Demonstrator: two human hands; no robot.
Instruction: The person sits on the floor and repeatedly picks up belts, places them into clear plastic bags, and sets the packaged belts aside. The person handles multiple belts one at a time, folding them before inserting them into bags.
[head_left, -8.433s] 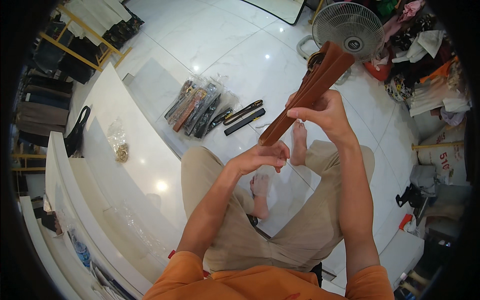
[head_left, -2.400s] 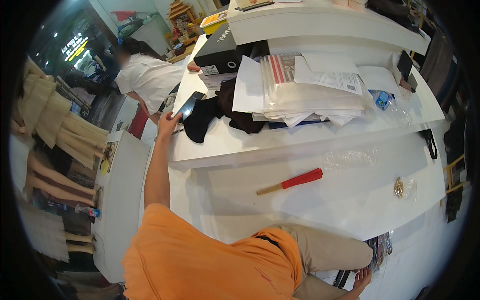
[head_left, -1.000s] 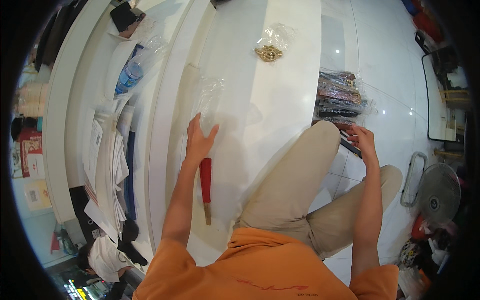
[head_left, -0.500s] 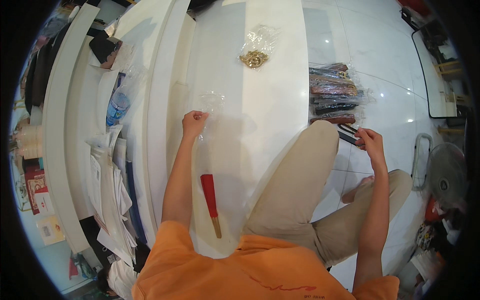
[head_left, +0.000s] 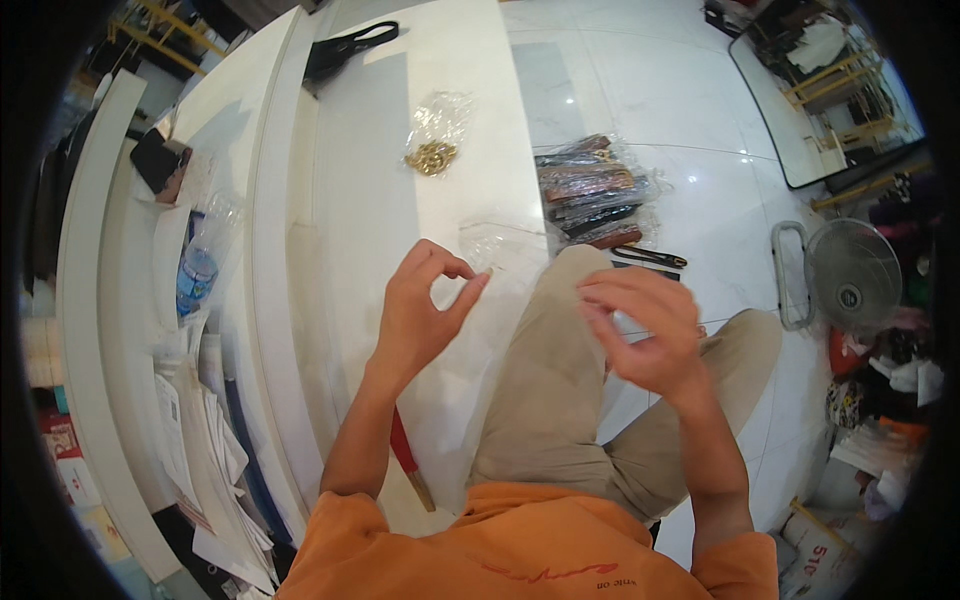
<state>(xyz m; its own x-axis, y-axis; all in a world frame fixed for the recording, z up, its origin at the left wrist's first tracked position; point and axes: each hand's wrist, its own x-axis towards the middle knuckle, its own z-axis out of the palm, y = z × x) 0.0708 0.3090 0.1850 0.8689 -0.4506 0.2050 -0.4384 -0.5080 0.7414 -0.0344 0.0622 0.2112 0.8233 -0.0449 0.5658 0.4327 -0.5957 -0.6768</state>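
My left hand (head_left: pixel 415 305) is over the white bench, its thumb and forefinger pinched at the near edge of a thin clear plastic bag (head_left: pixel 505 245). My right hand (head_left: pixel 650 330) hovers above my thigh, slightly blurred. Its fingers curl toward the thumb, and whatever may be between the tips is too faint to make out. A looped black strap (head_left: pixel 650 256) lies on the floor past that hand, beside several plastic-wrapped straps (head_left: pixel 595 190) in brown and black. Further along the bench sits a clear bag of gold-coloured metal pieces (head_left: pixel 432 157).
A red-and-wood folded item (head_left: pixel 405 455) lies on the bench, partly behind my left forearm. To the left, a shelf holds papers (head_left: pixel 190 420), a blue-labelled bottle (head_left: pixel 196 275) and a dark box (head_left: pixel 160 165). A fan (head_left: pixel 855 280) and a mirror (head_left: pixel 800 100) stand to the right.
My right hand has let go of the black strap, which now lies on the floor, and has moved left. My left hand has come inward with the clear bag. The whole view has shifted.
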